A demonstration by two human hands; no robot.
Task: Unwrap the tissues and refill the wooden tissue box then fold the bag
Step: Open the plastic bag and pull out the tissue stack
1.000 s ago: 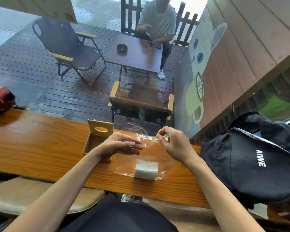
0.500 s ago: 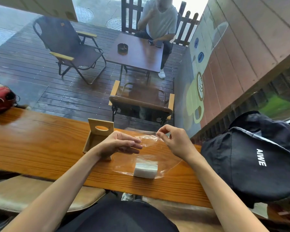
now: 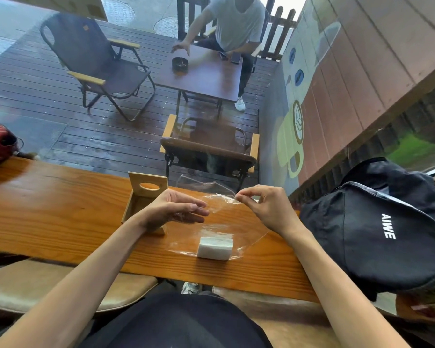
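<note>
Left hand [image 3: 172, 209] partly hides wooden tissue box [image 3: 146, 194]; bag [image 3: 211, 229] faint.

The right hand [image 3: 269, 209] has pulled the bag [image 3: 219, 222] mouth slightly wider.

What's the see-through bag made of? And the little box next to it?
The bag looks like thin clear plastic: the counter shows through it, and it crinkles and glints. The tissue box looks like pale, unpainted wood, smooth and matte, with faint grain and an oval hole in its lid.
</note>
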